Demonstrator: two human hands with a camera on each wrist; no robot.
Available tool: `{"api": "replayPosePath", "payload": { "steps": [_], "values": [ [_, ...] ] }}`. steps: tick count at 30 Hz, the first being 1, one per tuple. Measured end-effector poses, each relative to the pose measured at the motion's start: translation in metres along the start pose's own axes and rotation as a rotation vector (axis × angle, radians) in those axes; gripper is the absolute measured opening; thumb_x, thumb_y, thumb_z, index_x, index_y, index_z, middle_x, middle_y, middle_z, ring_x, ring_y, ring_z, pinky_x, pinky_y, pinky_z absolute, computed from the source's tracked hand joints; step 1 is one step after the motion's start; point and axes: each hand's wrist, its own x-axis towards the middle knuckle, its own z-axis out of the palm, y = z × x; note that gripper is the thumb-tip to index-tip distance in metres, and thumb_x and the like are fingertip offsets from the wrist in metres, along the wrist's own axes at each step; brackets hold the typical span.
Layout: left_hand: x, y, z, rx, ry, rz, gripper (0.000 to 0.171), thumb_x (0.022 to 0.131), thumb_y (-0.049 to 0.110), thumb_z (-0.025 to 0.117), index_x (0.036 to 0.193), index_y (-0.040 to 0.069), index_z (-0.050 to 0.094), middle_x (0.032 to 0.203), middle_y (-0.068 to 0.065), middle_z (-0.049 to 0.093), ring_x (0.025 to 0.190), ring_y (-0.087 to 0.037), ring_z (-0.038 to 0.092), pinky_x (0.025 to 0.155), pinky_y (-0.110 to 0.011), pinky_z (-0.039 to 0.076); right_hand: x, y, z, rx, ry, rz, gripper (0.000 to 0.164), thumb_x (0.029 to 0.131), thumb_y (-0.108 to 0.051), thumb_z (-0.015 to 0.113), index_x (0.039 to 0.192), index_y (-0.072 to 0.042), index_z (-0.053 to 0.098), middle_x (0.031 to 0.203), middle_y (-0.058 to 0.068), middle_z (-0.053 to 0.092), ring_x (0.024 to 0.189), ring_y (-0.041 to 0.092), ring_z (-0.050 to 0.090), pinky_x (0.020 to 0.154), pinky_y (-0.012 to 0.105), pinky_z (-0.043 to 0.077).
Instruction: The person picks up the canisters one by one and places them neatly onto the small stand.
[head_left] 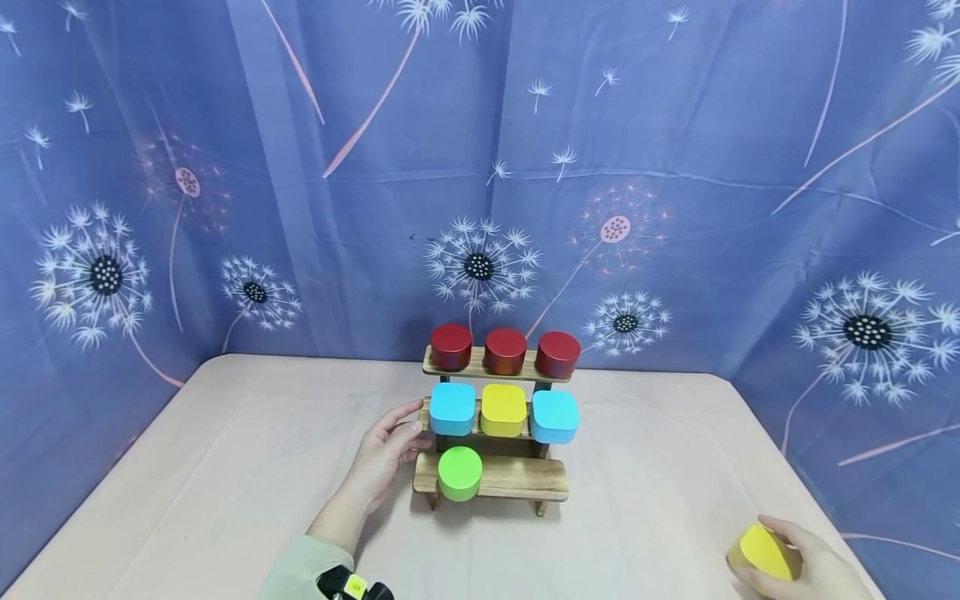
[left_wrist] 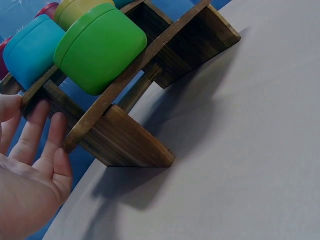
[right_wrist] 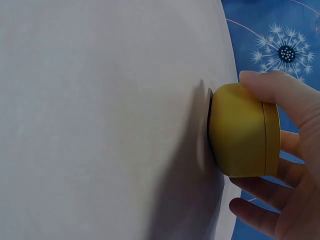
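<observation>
A three-tier wooden stand [head_left: 525, 478] stands on the table, bearing small lidded tins. My left hand [head_left: 384, 450] is at its left side, thumb and fingers holding the end of the middle tier; in the left wrist view the other fingers [left_wrist: 52, 137] reach toward the bottom tier. A round green tin [head_left: 460, 473] sits toward the left of the bottom tier. On the middle tier a yellow tin [head_left: 503, 410] stands between two blue tins [head_left: 452, 408]. My right hand [head_left: 806, 562], at the far right front, grips another yellow tin [right_wrist: 240, 132] between thumb and fingers, low over the table.
Three round red tins [head_left: 505, 351] line the top tier. The table [head_left: 225, 467] has a pale cloth. Blue curtains [head_left: 375, 208] with dandelion prints rise behind it and along both sides.
</observation>
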Motion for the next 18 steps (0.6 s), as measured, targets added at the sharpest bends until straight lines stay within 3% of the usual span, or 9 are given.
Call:
{"api": "replayPosePath", "payload": {
  "steps": [4, 8, 12, 18],
  "values": [
    [0.0000, -0.0001, 0.0000, -0.004, 0.000, 0.001, 0.045, 0.094, 0.011, 0.054, 0.137, 0.008, 0.046, 0.084, 0.008, 0.068, 0.076, -0.008, 0.065, 0.073, -0.021, 0.047, -0.0016, 0.0049, 0.0024, 0.004, 0.001, -0.018, 0.087, 0.082, -0.046, 0.068, 0.136, 0.013, 0.032, 0.123, 0.029, 0.053, 0.090, 0.008, 0.053, 0.071, 0.029, 0.049],
    [-0.0001, 0.0000, -0.0001, -0.007, 0.000, 0.001, 0.044, 0.094, 0.011, 0.054, 0.137, 0.008, 0.046, 0.084, 0.007, 0.068, 0.076, -0.008, 0.065, 0.073, -0.021, 0.047, -0.0035, 0.0092, 0.0023, 0.030, -0.018, -0.055, 0.083, 0.085, -0.039, 0.067, 0.136, 0.014, 0.029, 0.121, 0.027, 0.052, 0.081, -0.007, 0.045, 0.066, 0.021, 0.047],
    [0.0001, -0.0001, -0.0001, -0.006, -0.004, 0.000, 0.045, 0.093, 0.011, 0.055, 0.137, 0.008, 0.046, 0.083, 0.007, 0.068, 0.076, -0.008, 0.065, 0.072, -0.021, 0.047, -0.0035, 0.0105, 0.0013, 0.054, -0.040, -0.047, 0.084, 0.085, -0.039, 0.067, 0.137, 0.013, 0.027, 0.122, 0.026, 0.052, 0.081, -0.007, 0.045, 0.066, 0.021, 0.048],
    [0.0000, -0.0004, -0.0003, -0.005, -0.006, 0.000, 0.045, 0.094, 0.011, 0.054, 0.137, 0.008, 0.045, 0.082, 0.009, 0.068, 0.076, -0.007, 0.065, 0.072, -0.021, 0.047, -0.0057, 0.0019, -0.0009, -0.014, 0.020, -0.046, 0.085, 0.083, -0.046, 0.068, 0.137, 0.009, 0.033, 0.118, 0.015, 0.058, 0.078, -0.005, 0.045, 0.065, 0.020, 0.043]
  ]
}}
